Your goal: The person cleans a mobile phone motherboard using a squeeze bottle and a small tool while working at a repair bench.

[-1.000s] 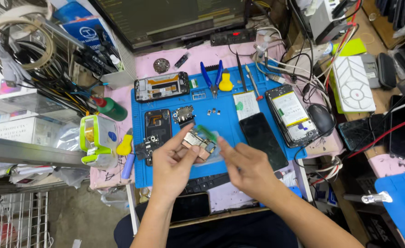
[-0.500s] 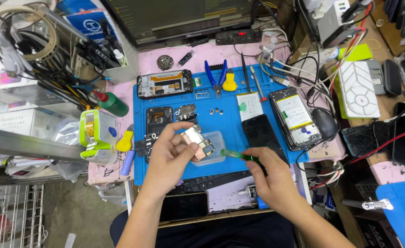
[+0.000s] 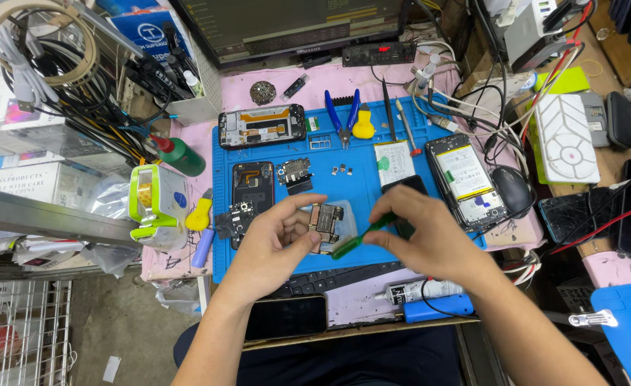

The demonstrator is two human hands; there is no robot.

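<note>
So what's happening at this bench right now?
A person is working over a blue mat strewn with opened phones and parts. Their left hand pinches a small circuit board above the mat, while the right hand holds a green brush with its bristle end against the board's lower edge. A blue-handled pair of pliers lies untouched at the mat's far edge.

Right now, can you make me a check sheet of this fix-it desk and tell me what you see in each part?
Surface: blue work mat over a pink cover, crowded.
Job's things: small circuit board and a green brush, bristles at the board's edge.
Clutter: opened phone, phone frame, blue pliers, yellow pick, green bottle, glue tube.
Grippers: left hand pinches the board; right hand holds the brush.
Cables: tangled wires top right, coiled cords top left.
Surroundings: monitor behind, black mouse, keyboard.
</note>
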